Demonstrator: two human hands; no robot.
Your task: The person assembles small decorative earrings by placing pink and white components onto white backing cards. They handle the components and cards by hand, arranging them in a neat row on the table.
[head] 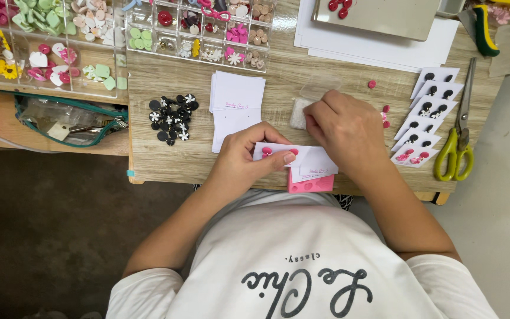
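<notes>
The white card (274,152) with two pink studs lies at the near edge of the tabletop (166,150), and your left hand (248,155) pinches its left end, thumb on top by the studs. Your right hand (343,127) rests just beside it, fingers curled down onto the clear bag (302,109) behind the card; you cannot tell whether they grip it. The two hands sit close together but do not touch. Under the card lie another white card (317,164) and a pink block (311,185) at the table edge. Behind your left hand is a stack of blank cards (236,94), and left of it a heap of black studs (172,117). Right of your right hand, loose pink studs (385,115) lie near a fanned row of filled cards (426,115), with green-handled scissors (458,133) beyond. Clear bead boxes (90,41) line the far side, beside white sheets (385,50).
</notes>
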